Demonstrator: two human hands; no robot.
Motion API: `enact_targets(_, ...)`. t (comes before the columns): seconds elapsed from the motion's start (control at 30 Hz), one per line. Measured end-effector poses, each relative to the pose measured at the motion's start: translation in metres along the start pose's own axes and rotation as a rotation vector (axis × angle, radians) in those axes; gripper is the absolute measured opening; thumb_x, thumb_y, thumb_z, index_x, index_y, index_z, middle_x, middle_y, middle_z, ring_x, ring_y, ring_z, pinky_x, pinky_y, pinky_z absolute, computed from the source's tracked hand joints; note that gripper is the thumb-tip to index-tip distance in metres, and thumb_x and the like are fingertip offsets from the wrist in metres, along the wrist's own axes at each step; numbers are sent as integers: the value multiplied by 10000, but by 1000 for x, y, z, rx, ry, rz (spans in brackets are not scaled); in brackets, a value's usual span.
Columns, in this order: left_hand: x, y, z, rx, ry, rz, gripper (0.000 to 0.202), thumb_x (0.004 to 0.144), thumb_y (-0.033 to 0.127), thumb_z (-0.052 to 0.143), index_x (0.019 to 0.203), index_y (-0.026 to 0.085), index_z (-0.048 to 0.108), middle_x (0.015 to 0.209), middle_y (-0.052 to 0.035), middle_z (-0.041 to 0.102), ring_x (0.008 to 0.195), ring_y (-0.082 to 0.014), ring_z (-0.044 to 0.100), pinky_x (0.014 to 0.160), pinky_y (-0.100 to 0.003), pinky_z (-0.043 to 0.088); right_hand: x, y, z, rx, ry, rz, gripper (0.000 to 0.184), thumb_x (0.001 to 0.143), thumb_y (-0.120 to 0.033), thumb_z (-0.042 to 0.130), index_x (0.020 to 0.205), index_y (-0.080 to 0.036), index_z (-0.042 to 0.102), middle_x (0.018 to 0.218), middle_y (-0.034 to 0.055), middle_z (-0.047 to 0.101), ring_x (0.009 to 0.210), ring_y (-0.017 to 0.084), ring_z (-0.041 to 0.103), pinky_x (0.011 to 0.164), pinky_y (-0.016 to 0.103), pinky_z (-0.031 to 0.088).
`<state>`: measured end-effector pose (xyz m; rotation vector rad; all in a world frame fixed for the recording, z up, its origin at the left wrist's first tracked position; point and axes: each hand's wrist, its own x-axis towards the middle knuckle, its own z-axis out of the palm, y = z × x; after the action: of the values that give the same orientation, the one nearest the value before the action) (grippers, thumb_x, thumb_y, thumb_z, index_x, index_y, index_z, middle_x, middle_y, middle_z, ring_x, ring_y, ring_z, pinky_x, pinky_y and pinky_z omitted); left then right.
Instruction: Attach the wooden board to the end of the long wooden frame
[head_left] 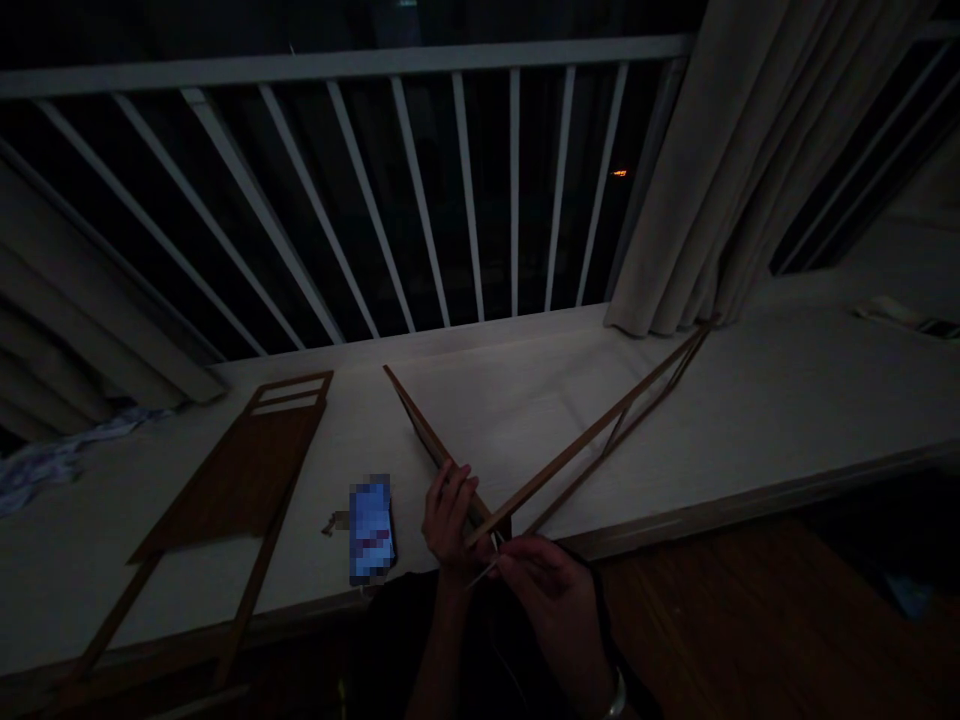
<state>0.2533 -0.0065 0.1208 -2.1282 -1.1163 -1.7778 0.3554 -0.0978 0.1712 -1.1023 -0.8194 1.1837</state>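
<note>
A brown wooden frame (577, 463) with thin bars stands in a V shape on the pale ledge, its corner close to me. My left hand (448, 515) is closed round the left part of that frame near the corner. Just right of it, my right hand (551, 590) pinches with thumb and fingers at the same corner. A thin pale strip (482, 574) runs from those fingertips to the lower left; the dim light hides what kind of thing it is.
A wooden folding chair (229, 470) lies at the left. Between it and my hands is a lit phone (371, 535), with a small object (330, 522) beside it. Behind stand white railings (461, 190) and a curtain (690, 170). The ledge (787, 420) drops to a wooden floor (697, 620).
</note>
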Motion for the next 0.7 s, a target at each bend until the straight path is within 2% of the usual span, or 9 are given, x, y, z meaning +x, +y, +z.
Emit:
enact_targets(0.13,1,0,2,-30,24,-1,587,815,559,239,1030,128,574,1015,-143,607,1123,-294,451,853,-454,419,2,0,-5,-130,-73,-25,161,707,-325,624,798,-193,638,786,55,675,745,185,636,709,302,515)
enact_targets(0.3,2,2,2,-39,33,-21,576,819,546,236,1039,129,565,1025,-141,599,1128,-297,447,863,-459,417,3,-4,-9,-451,-60,-259,96,732,-227,600,821,-222,638,785,25,667,721,156,621,698,264,498)
enact_targets(0.5,4,2,2,-77,33,-11,562,817,540,257,1044,131,568,1026,-146,599,1123,-306,446,853,-474,415,5,-2,-11,-605,-108,-524,149,761,-143,557,875,-235,586,818,9,655,756,135,608,713,244,485)
enact_targets(0.6,6,-2,2,-97,68,3,552,807,546,283,1025,136,583,992,-139,616,1099,-302,468,839,-464,424,7,-2,-11,-683,-130,-605,176,757,-126,559,892,-237,562,810,5,651,744,130,605,687,234,483)
enact_targets(0.7,7,-5,1,-78,53,14,541,802,543,296,1005,138,592,973,-134,625,1087,-294,479,832,-449,434,9,-4,-10,-747,-126,-629,149,764,-136,543,879,-230,545,768,7,643,706,130,604,646,229,481)
